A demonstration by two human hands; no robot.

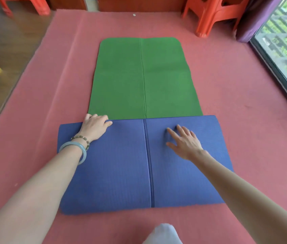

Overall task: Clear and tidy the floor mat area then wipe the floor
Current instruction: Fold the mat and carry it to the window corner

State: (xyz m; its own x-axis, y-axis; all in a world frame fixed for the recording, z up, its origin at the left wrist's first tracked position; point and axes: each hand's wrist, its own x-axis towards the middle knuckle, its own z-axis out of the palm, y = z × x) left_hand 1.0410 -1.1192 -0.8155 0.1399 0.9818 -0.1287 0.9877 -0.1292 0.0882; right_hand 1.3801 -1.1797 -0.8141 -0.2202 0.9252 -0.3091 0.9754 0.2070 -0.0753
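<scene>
Red carpet (47,88), mat (121,169) under both grips (95,127) (185,144)

Here's the mat (144,76), laid along the middle of the red carpet (42,103), green face up at the far end. Its near end is doubled over as a blue fold (121,164). The left hand (95,126) sits on the fold's far edge toward its left corner, fingers curled over that edge, with a pale bangle (83,150) on the wrist. The right hand (185,142) lies flat on the blue, fingers spread, right of the centre seam. Orange stools (209,14) stand at the carpet's far right corner, and a small white scrap (134,14) lies by its far edge.
</scene>
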